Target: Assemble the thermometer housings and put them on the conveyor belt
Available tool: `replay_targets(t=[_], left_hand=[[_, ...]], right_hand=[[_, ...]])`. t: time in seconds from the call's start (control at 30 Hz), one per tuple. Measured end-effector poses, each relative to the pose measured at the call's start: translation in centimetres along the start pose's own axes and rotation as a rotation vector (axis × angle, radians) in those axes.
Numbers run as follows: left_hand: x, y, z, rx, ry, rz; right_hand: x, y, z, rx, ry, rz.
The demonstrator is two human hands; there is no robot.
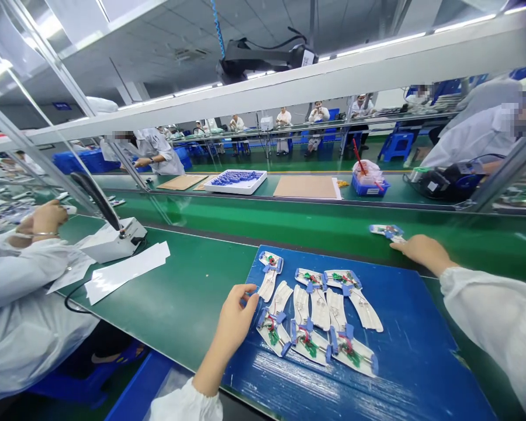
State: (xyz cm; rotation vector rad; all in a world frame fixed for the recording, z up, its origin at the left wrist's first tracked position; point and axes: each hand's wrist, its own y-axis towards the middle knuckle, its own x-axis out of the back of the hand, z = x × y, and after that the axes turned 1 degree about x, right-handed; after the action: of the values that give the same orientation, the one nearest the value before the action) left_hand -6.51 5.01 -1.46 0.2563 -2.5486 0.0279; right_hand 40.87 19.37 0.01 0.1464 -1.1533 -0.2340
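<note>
My right hand point(425, 252) reaches over the green strip and pinches the end of a white plastic half-shell with blue parts point(383, 230). My left hand point(235, 320) is at the left edge of the blue board point(412, 351), fingers loosely curved with a gap between thumb and forefinger. Its fingertips are close to the lower end of another half-shell point(268, 285); whether they touch it I cannot tell. Several similar half-shells point(309, 342) lie in two rows on the board, with red and green wires and blue end pieces showing.
To the left, a co-worker's hand point(48, 219) is near a white box with a black hose point(118, 241) and paper sheets point(129, 272). Beyond the green strip point(254, 219) are a white tray of blue parts point(236, 182), cardboard point(307, 187) and a blue bin point(370, 186). A metal rail crosses overhead.
</note>
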Motion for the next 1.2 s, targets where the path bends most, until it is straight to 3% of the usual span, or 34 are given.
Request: replay_targets(t=[0.07, 0.17, 0.33, 0.47, 0.57, 0.73, 0.83, 0.93, 1.0, 1.13, 1.2], left_hand=[[-0.7, 1.9, -0.3, -0.076, 0.137, 0.042], [-1.8, 6.0, -1.5, -0.199, 0.329, 0.127], [-2.8, 12.3, -2.6, -0.352, 0.562, 0.388], [-1.4, 13.7, -2.5, -0.394, 0.65, 0.454], [1.5, 12.5, -2.2, -0.42, 0.643, 0.351], [6.2, 7.3, -2.4, -0.443, 0.555, -0.029], [5.8, 3.1, -2.8, -0.474, 0.468, -0.201], [4.2, -1.0, -3.3, -0.491, 0.38, -0.278], [3.8, -3.1, -4.0, -0.442, 0.261, -0.205], [4.9, -5.0, -5.4, -0.281, -0.143, 0.175], [5.3, -5.1, -5.8, -0.257, -0.279, 0.294]], right_hand=[[-0.8, 0.1, -1.0, -0.13, -0.046, 0.024], [-2.6, 0.5, 0.4, -0.197, -0.033, 0.044], [-4.6, -1.9, 7.1, 0.008, 0.182, 0.184], [-3.9, -5.6, 11.8, 0.143, 0.326, 0.281], [-2.9, -7.6, 14.8, 0.207, 0.425, 0.332], [-1.9, -10.8, 21.1, 0.341, 0.567, 0.431], [-1.6, -13.0, 24.5, 0.41, 0.605, 0.512], [-1.5, -14.4, 25.7, 0.519, 0.627, 0.556], [-1.4, -14.8, 25.1, 0.58, 0.651, 0.59], [-0.1, -15.4, 22.8, 0.612, 0.682, 0.709], [0.6, -15.9, 21.9, 0.61, 0.675, 0.757]])
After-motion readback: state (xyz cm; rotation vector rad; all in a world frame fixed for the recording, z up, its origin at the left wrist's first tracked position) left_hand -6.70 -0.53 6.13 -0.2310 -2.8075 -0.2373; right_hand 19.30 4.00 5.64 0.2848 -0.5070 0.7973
